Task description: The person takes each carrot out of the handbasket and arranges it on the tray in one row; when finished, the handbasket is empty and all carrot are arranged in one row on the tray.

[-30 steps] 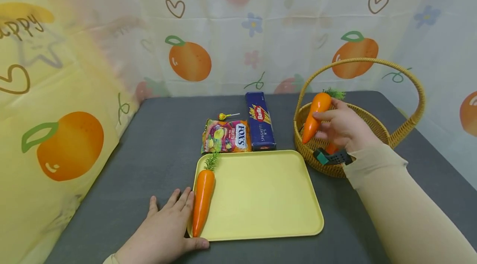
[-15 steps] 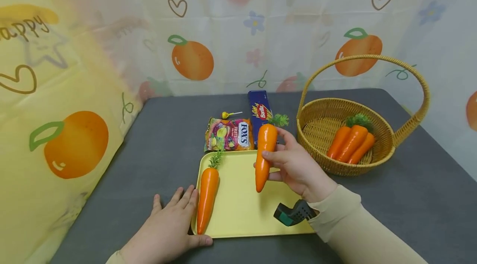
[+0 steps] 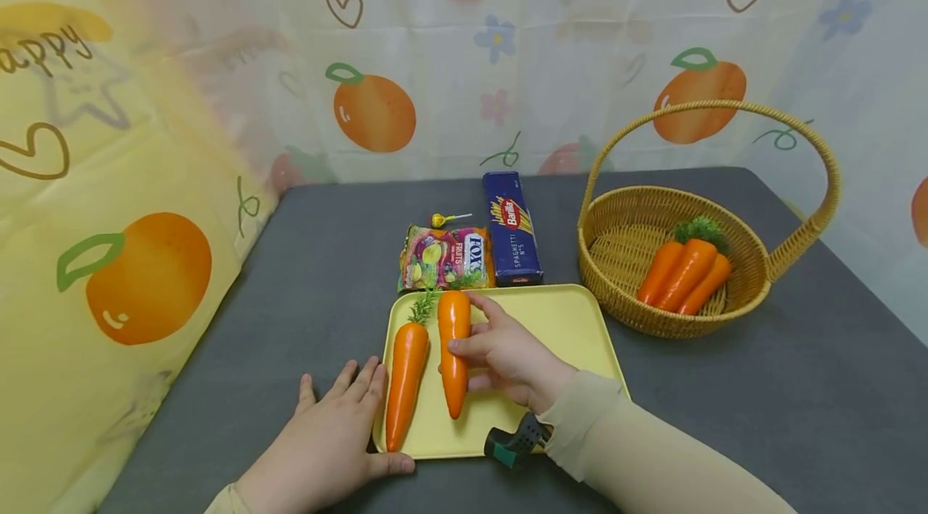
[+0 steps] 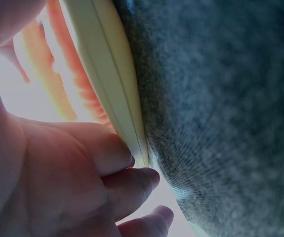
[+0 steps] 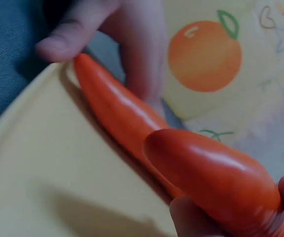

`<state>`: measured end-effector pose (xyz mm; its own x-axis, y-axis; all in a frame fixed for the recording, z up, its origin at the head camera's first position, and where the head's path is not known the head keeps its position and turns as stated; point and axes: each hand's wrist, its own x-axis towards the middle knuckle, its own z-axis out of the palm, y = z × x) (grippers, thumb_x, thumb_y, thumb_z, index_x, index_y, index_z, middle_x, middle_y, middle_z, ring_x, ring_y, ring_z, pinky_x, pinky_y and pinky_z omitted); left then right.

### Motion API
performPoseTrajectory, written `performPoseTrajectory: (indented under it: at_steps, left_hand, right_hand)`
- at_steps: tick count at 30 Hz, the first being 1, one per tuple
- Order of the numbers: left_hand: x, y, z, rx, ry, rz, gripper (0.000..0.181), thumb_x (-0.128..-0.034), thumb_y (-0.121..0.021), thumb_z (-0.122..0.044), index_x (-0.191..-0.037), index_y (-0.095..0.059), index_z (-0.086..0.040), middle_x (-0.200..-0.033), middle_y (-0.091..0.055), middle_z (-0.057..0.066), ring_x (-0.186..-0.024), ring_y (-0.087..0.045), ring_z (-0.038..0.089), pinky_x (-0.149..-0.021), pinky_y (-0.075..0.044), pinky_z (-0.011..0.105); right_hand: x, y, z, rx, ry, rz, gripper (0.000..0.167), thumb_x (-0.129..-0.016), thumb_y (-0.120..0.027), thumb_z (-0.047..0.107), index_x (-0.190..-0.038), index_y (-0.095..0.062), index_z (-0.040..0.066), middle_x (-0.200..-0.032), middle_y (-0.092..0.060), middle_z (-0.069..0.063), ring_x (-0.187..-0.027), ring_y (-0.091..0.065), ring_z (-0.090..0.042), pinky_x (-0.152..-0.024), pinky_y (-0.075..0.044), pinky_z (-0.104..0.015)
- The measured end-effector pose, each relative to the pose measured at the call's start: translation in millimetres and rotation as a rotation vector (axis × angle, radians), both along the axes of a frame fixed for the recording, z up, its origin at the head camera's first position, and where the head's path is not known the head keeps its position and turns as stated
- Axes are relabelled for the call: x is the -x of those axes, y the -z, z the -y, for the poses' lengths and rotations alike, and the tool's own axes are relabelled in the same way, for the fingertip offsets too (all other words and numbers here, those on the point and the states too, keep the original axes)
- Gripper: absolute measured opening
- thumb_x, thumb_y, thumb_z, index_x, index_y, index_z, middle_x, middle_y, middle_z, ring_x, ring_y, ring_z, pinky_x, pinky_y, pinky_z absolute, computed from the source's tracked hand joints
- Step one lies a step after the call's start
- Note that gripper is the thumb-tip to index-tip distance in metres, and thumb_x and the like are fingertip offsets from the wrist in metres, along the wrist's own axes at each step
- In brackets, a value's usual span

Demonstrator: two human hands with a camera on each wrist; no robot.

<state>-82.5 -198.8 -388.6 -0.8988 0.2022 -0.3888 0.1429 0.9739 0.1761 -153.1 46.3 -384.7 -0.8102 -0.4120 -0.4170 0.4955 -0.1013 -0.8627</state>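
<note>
My right hand (image 3: 511, 357) grips a carrot (image 3: 454, 353) between thumb and fingers, over the left half of a yellow tray (image 3: 551, 321). In the right wrist view this held carrot (image 5: 211, 177) hangs above the tray, its shadow falling on the surface. A second carrot (image 3: 408, 385) lies along the tray's left side, leafy top toward the back. My left hand (image 3: 329, 433) rests at the tray's left edge with fingers straight and spread, thumb by the near corner. In the left wrist view its fingers (image 4: 132, 192) touch the tray's rim (image 4: 107, 74).
A wicker basket (image 3: 602, 288) with a tall handle stands at the right, holding several carrots (image 3: 681, 276). Behind the tray lie a Fox's candy bag (image 3: 445, 256), a blue Barilla spaghetti box (image 3: 511, 232) and a lollipop (image 3: 438, 220). A printed curtain hangs behind the table.
My right hand has carried the carrot out of the basket and leftward over the tray, lowering it beside the lying carrot. My left hand has stayed at the tray's edge.
</note>
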Motion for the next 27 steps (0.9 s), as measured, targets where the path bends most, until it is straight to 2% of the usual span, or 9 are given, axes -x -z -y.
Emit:
performPoseTrajectory:
  at_steps: [5,7,13,18,25,27]
  left_hand:
    - [3.1,-0.2,-1.7,0.011,-0.012,0.023,0.139,-0.074,-0.074,-0.094,-0.171,-0.038,-0.001,-0.179,-0.034,0.021,-0.164,-0.031,0.053,-0.114,-0.008,0.096]
    - [3.6,-0.4,-1.8,0.012,-0.013,0.027,0.138,-0.0743,-0.074,-0.093,-0.171,-0.038,-0.001,-0.179,-0.034,0.021,-0.164,-0.031,0.053,-0.113,-0.008,0.096]
    - [2.5,-1.2,-0.8,-0.005,-0.013,0.03,0.137,-0.075,-0.075,-0.092,-0.171,-0.038,-0.001,-0.179,-0.034,0.021,-0.164,-0.03,0.053,-0.114,-0.008,0.096]
    - [1.6,-2.0,-0.5,-0.014,-0.013,0.021,0.137,-0.0751,-0.075,-0.092,-0.171,-0.039,-0.001,-0.178,-0.035,0.021,-0.164,-0.031,0.053,-0.114,-0.009,0.096]
    - [1.3,-2.3,-0.3,-0.01,-0.003,0.005,0.136,-0.075,-0.075,-0.092,-0.17,-0.039,-0.001,-0.178,-0.036,0.021,-0.163,-0.032,0.054,-0.113,-0.01,0.096]
    - [1.1,-1.9,-0.4,-0.01,-0.003,0.003,0.137,-0.0748,-0.074,-0.092,-0.17,-0.04,-0.001,-0.178,-0.036,0.021,-0.163,-0.032,0.054,-0.113,-0.01,0.097]
  right_hand:
    - [-5.6,8.6,11.2,-0.021,-0.022,0.048,0.09,-0.105,-0.067,-0.002,-0.177,-0.019,0.024,-0.151,-0.053,-0.024,-0.115,-0.069,-0.034,-0.094,-0.064,-0.065]
    - [-7.7,10.1,14.6,-0.028,-0.031,0.057,0.091,-0.105,-0.068,-0.002,-0.177,-0.019,0.024,-0.148,-0.055,-0.023,-0.115,-0.07,-0.035,-0.094,-0.064,-0.066]
    - [-12.8,8.6,20.8,-0.037,-0.037,0.065,0.093,-0.103,-0.071,-0.002,-0.176,-0.019,0.023,-0.142,-0.057,-0.022,-0.11,-0.074,-0.034,-0.088,-0.065,-0.064]
    - [-15.6,4.5,21.6,-0.043,-0.039,0.06,0.094,-0.103,-0.073,0.002,-0.177,-0.017,0.021,-0.145,-0.055,-0.025,-0.108,-0.076,-0.036,-0.082,-0.067,-0.061]
    - [-20.5,-1.5,17.8,-0.11,-0.063,0.042,0.084,-0.111,-0.066,0.031,-0.178,-0.017,0.021,-0.151,-0.056,-0.026,-0.099,-0.077,-0.035,-0.071,-0.069,-0.047]
    - [-21.7,-3.7,14.7,-0.115,-0.073,0.037,0.081,-0.112,-0.062,0.037,-0.178,-0.017,0.021,-0.153,-0.055,-0.026,-0.098,-0.076,-0.035,-0.071,-0.069,-0.047]
